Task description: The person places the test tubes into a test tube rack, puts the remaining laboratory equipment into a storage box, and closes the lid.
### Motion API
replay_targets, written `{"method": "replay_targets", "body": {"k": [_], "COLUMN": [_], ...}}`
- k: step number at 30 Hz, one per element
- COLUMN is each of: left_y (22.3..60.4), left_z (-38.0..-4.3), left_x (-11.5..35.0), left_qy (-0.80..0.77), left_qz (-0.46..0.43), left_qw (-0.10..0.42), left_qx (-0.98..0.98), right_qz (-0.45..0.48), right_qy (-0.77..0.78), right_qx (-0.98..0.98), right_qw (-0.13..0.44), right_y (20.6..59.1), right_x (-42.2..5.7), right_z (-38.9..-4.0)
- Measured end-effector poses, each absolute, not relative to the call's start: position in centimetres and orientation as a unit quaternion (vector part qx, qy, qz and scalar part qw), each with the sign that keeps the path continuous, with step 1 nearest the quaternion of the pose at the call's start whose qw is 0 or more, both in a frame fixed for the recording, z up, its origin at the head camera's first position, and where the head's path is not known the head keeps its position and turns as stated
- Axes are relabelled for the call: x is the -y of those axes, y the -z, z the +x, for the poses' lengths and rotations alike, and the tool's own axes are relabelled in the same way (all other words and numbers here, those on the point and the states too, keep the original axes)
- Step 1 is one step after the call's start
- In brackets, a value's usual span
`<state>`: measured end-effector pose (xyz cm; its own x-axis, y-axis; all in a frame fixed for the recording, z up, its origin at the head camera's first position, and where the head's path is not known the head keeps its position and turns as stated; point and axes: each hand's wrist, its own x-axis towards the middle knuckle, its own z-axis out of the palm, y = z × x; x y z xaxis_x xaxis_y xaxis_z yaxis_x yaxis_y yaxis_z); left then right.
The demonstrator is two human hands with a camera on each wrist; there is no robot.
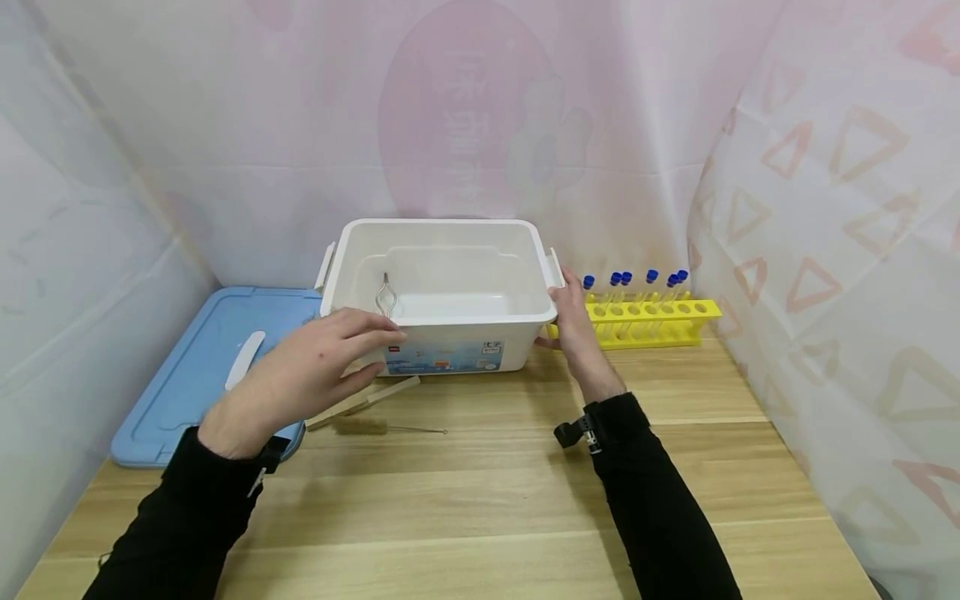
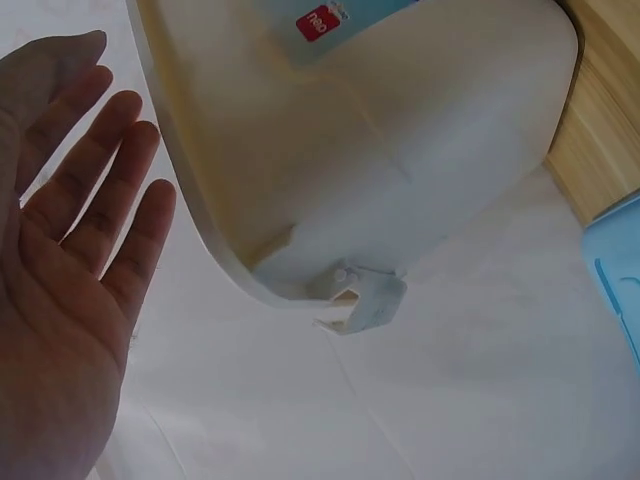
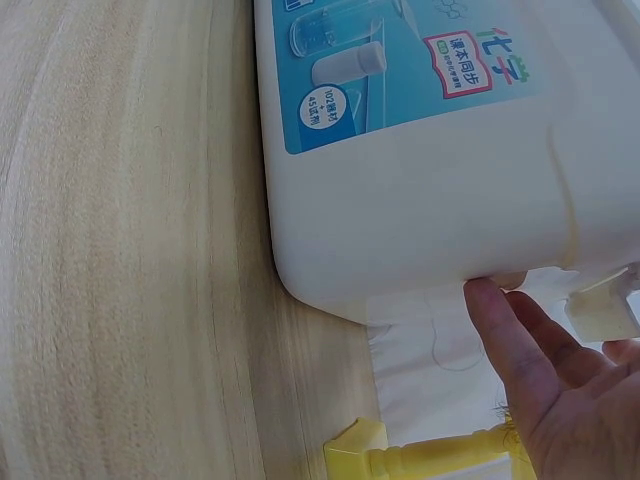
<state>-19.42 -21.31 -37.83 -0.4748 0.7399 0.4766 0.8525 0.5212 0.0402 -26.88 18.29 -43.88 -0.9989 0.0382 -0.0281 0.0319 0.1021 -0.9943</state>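
Observation:
A white plastic storage box (image 1: 442, 333) with a blue label stands at the back of the table. Inside it, a wire test tube clamp (image 1: 386, 296) leans at the near left. My left hand (image 1: 318, 358) hovers by the box's near left rim, its fingers loosely extended and holding nothing. In the left wrist view, the left palm (image 2: 70, 240) shows bare beside the rim. At the box's right end, my right hand (image 1: 576, 329) touches the side below the handle. The right wrist view shows fairly straight fingers (image 3: 515, 340) against that wall.
To the left lies a blue lid (image 1: 195, 358) with a white latch (image 1: 244, 360) on it. A wooden test tube holder (image 1: 367, 402) and a test tube brush (image 1: 363, 427) lie before the box. A yellow rack (image 1: 652, 333) with several blue-capped tubes stands right.

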Motion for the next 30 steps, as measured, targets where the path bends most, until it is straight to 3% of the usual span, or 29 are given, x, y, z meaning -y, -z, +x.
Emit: {"method": "replay_targets", "body": {"k": [12, 20, 30], "left_y": [39.0, 40.6, 42.4], "left_z": [-19.1, -18.7, -18.7], "left_x": [19.7, 18.7, 18.1], "left_qy": [0.122, 0.080, 0.059], "left_qz": [-0.502, -0.466, -0.426], "left_qw": [0.160, 0.047, -0.020], "left_qx": [0.841, 0.880, 0.903], "right_qz": [-0.026, -0.028, -0.033], "right_qy": [-0.666, -0.665, -0.658], "right_qx": [0.745, 0.747, 0.753], "right_qw": [-0.001, -0.003, -0.006], "right_y": [44.0, 44.1, 44.0], "right_x": [-18.4, -18.4, -18.4], "right_z": [-26.7, -26.5, -26.6]}}
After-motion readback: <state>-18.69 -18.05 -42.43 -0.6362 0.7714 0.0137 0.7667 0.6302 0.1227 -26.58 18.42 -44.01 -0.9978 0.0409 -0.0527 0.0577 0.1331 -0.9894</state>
